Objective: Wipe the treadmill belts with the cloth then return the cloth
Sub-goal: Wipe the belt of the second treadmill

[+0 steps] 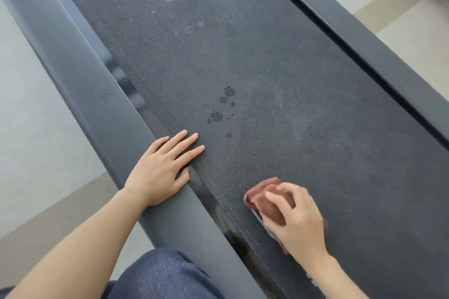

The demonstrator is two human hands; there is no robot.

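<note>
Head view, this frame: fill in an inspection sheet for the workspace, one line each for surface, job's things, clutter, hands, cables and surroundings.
Surface: dark textured treadmill belt, with dark wet-looking spots mid-belt and pale speckled marks farther up.
Job's things: reddish-brown bunched cloth on the belt, nearer its left edge.
Clutter: nothing seen.
Hands: left hand flat, fingers straight, across the grey left side rail and the belt edge; right hand grips the cloth and presses it on the belt.
Cables: nothing seen.
Surroundings: grey right side rail, pale tiled floor, knee in blue denim.
</note>
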